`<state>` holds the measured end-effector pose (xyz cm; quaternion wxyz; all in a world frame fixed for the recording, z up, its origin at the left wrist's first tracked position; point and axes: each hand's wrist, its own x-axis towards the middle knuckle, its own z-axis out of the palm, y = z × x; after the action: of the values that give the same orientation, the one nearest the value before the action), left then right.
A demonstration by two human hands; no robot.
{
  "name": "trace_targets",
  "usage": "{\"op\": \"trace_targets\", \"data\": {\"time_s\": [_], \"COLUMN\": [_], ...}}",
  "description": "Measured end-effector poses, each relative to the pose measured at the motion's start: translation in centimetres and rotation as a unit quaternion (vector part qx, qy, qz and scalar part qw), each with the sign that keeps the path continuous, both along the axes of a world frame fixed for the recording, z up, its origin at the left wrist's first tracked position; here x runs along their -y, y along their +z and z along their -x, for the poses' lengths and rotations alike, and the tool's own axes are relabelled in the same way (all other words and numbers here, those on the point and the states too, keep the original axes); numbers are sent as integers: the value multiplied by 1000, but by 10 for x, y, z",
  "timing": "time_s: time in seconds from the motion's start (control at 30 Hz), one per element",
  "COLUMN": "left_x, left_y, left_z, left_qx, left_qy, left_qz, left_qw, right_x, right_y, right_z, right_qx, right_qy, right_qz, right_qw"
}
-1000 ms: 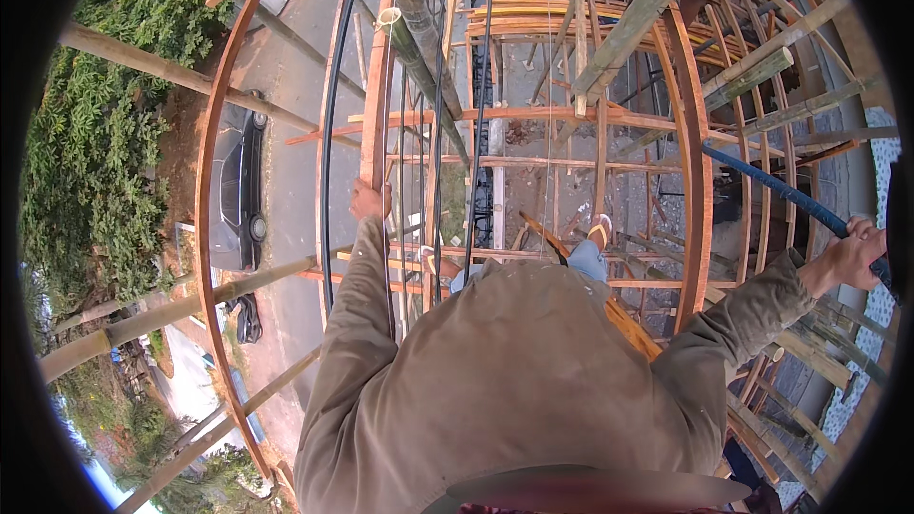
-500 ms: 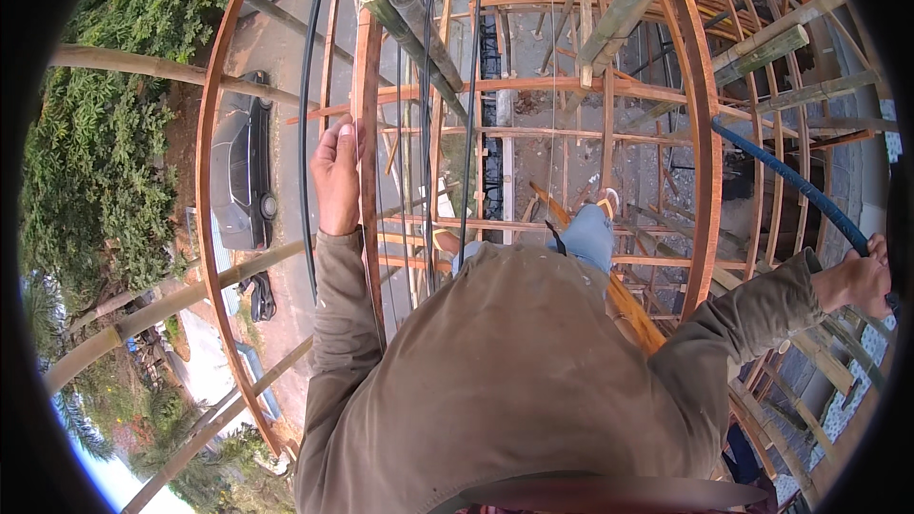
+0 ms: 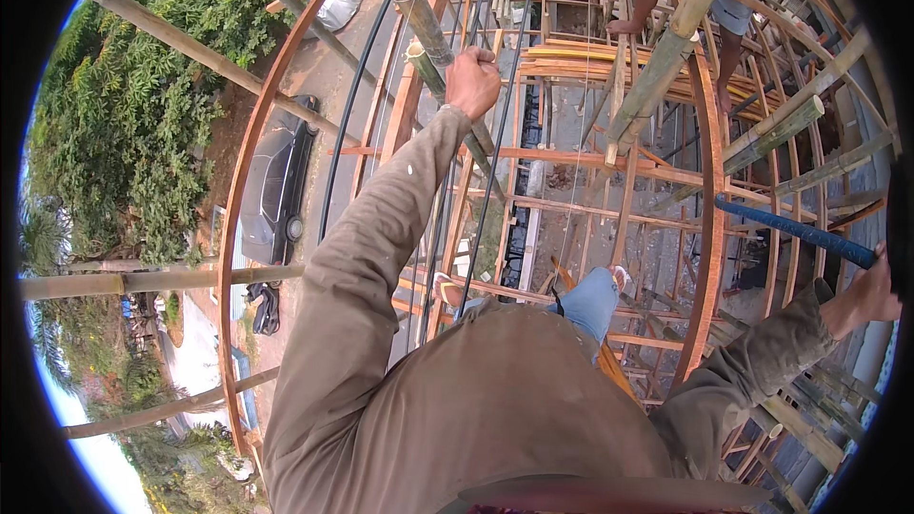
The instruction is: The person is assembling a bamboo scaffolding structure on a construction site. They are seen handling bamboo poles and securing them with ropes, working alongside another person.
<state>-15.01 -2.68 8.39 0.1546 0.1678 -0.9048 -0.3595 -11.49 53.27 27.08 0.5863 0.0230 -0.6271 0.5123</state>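
My left hand (image 3: pixel 473 83) reaches up and forward, its fingers curled around an upright bamboo pole (image 3: pixel 419 24). A shorter green bamboo piece (image 3: pixel 426 71) and several dark cables (image 3: pixel 525 33) run close by it. At the far right, my right hand (image 3: pixel 866 295) is closed on a blue tube (image 3: pixel 798 227), which looks like a hose or a wrapped pipe. The tube's other end passes by a curved wooden upright (image 3: pixel 705 200). Part of the right hand is lost in the dark rim of the picture.
I am high on a frame of thin wooden battens (image 3: pixel 609 171) and bamboo, with ground far below. Yellowish timber strips (image 3: pixel 595 62) lie stacked ahead. Another person's leg (image 3: pixel 728 57) and hand (image 3: pixel 625 27) show at upper right. A dark car (image 3: pixel 276 195) is parked below left.
My left hand has let go of the wooden post and moved up and right to the bamboo pole. My right hand still holds the blue tube. The view has shifted, showing more of the other person.
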Motion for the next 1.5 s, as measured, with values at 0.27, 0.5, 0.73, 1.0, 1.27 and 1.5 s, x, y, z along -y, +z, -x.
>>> {"op": "trace_targets", "data": {"time_s": [0.27, 0.5, 0.73, 1.0, 1.27, 1.5], "left_x": [12, 39, 97, 120, 140, 155], "left_y": [-141, -196, -178, -147, -132, -121], "left_z": [18, 15, 31, 66, 87, 101], "left_qx": [34, 26, -1, -63, -76, -124], "left_qy": [196, 156, 189, 172, 218, 134], "left_qz": [-41, -9, 21, 79, 151, 150], "left_qw": [979, 987, 982, 980, 961, 972], "right_x": [27, 13, 2, -10, 12, 40], "right_y": [-112, -106, -71, -206, -317, -363], "right_z": [45, 61, 81, 140, 197, 235], "right_qx": [-58, 61, 239, 488, 687, 693], "right_qy": [-11, 88, 114, 107, 80, 53], "right_qz": [-5, -7, 62, 43, -192, -291], "right_qw": [998, 994, 962, 865, 697, 658]}}
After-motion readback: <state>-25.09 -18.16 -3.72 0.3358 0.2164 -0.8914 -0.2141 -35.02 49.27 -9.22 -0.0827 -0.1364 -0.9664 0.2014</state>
